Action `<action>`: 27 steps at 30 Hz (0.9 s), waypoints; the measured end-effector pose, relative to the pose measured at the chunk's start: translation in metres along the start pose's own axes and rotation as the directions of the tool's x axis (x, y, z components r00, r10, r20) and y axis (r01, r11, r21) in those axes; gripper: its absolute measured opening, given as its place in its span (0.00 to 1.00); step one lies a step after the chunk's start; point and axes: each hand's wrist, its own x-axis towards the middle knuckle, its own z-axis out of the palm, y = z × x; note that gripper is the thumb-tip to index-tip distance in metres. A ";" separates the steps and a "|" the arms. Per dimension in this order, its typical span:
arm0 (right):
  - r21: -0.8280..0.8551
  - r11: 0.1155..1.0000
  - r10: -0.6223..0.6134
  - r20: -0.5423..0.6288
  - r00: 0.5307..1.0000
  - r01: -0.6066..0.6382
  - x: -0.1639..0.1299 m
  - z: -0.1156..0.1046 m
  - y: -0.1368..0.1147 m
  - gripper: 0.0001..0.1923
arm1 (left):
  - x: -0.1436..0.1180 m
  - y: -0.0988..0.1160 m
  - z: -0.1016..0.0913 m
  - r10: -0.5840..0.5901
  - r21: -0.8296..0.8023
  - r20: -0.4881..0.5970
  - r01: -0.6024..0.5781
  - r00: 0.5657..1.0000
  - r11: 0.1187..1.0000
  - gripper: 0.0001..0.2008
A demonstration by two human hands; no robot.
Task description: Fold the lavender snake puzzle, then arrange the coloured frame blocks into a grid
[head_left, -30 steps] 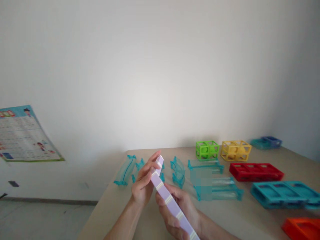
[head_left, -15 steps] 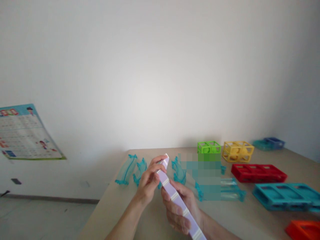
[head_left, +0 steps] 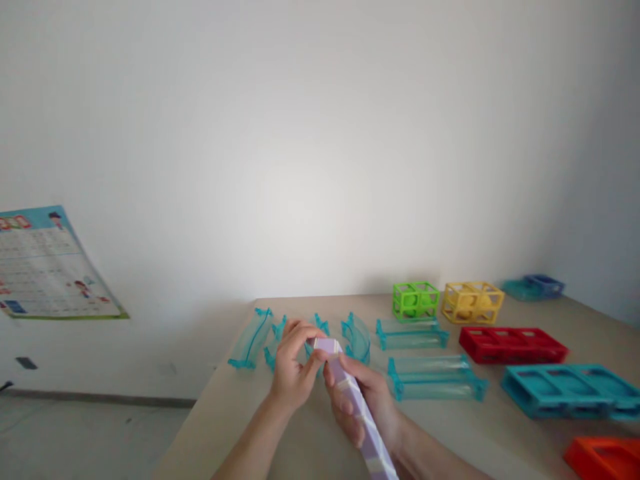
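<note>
A long pale purple bar [head_left: 361, 413] with white bands slants from the bottom edge up to the table's middle. My right hand [head_left: 361, 403] wraps around its middle. My left hand [head_left: 296, 369] pinches the bar's far tip with thumb and fingers. Just behind my hands lie several clear teal curved track pieces [head_left: 355, 335].
On the beige table [head_left: 235, 407]: two straight teal track pieces [head_left: 433, 378], a green cube frame [head_left: 415, 300], a yellow cube frame [head_left: 471, 301], a red tray [head_left: 513, 343], a teal tray [head_left: 567, 391], an orange piece [head_left: 603, 457]. The table's left edge drops to the floor; a poster [head_left: 47, 267] leans on the wall.
The purple bar's far tip has dropped lower and tilted toward the table. My left hand has closed down over the tip. My right hand keeps its grip on the middle.
</note>
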 end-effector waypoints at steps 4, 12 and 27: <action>-0.112 0.993 -0.046 -0.023 0.999 0.043 0.001 0.004 -0.002 0.21 | -0.002 0.000 0.000 0.053 0.025 -0.046 -0.052 0.998 0.998 0.12; -0.231 0.967 -0.127 -0.056 0.990 0.110 0.000 0.013 -0.006 0.20 | -0.008 -0.003 0.003 0.126 0.023 -0.107 -0.124 0.986 0.992 0.13; -0.426 0.899 -0.164 -0.123 0.979 0.097 -0.001 0.011 -0.002 0.23 | -0.005 0.002 -0.001 -0.316 -0.321 0.161 0.352 0.935 0.879 0.20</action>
